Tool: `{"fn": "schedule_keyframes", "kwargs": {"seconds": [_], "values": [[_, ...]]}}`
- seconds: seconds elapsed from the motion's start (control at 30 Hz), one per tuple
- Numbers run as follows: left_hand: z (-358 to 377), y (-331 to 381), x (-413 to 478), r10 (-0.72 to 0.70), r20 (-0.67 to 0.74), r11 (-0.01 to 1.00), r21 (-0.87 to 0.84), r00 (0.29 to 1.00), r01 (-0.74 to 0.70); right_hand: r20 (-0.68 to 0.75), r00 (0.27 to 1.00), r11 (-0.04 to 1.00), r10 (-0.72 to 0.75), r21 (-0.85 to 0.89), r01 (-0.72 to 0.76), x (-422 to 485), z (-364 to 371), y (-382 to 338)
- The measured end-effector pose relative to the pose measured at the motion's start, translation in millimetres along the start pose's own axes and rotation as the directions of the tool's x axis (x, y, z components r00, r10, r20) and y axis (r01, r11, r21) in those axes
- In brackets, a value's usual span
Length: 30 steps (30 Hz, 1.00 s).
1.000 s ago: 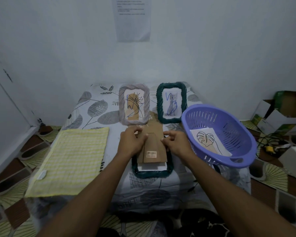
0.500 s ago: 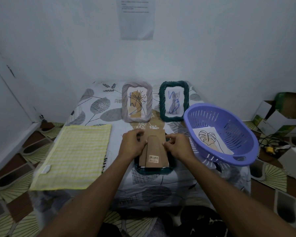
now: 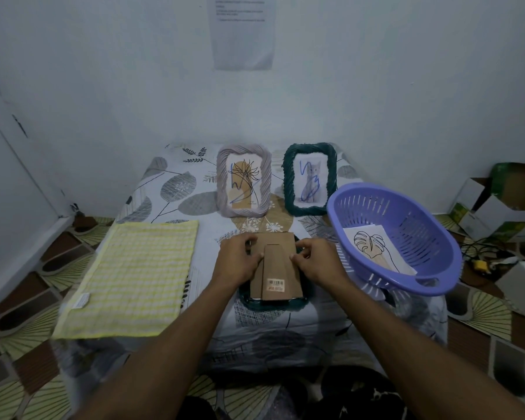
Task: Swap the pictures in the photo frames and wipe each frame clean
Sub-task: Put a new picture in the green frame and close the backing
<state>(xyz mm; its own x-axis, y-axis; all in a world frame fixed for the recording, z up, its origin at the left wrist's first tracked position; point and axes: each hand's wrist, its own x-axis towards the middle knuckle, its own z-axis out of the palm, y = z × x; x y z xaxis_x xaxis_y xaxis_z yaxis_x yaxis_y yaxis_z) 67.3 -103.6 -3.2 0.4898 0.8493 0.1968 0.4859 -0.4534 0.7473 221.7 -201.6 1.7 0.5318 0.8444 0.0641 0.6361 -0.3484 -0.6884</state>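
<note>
A dark green frame lies face down at the table's middle, its brown cardboard back with a stand flap and barcode sticker facing up. My left hand presses the back's left edge and my right hand its right edge. Behind stand a grey rope frame with a plant drawing and a dark green frame with a cat picture, both scribbled in blue. A leaf picture lies in the purple basket. A yellow checked cloth lies flat on the left.
The low table has a leaf-print cover and stands against a white wall with a paper sheet on it. Open cardboard boxes and cables lie on the floor at right. Patterned floor tiles surround the table.
The cardboard back has slid down into the face-down frame; the white sheet showing at its lower edge is now covered. Both hands stayed at the back's sides.
</note>
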Motion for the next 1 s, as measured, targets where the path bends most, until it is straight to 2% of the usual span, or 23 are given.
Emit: {"fn": "schedule_keyframes", "kwargs": {"seconds": [0.13,0.3,0.57,1.0], "values": [[3,-5,0,0.007,0.019,1.000,0.012,1.000,-0.008,-0.008,1.000,0.998,-0.029,-0.052,0.029,-2,1,3],[7,-11,-2,0.052,0.044,0.989,0.136,0.998,-0.057,0.003,0.996,0.982,-0.089,-0.165,0.089,-6,4,6],[8,-23,-2,0.201,0.058,0.946,0.247,0.978,-0.209,0.028,0.989,0.953,-0.144,-0.266,0.146,-6,6,5],[8,-44,1,0.250,0.063,0.953,0.159,0.966,-0.257,0.030,0.983,0.952,-0.180,-0.247,0.182,-2,5,10]]}}
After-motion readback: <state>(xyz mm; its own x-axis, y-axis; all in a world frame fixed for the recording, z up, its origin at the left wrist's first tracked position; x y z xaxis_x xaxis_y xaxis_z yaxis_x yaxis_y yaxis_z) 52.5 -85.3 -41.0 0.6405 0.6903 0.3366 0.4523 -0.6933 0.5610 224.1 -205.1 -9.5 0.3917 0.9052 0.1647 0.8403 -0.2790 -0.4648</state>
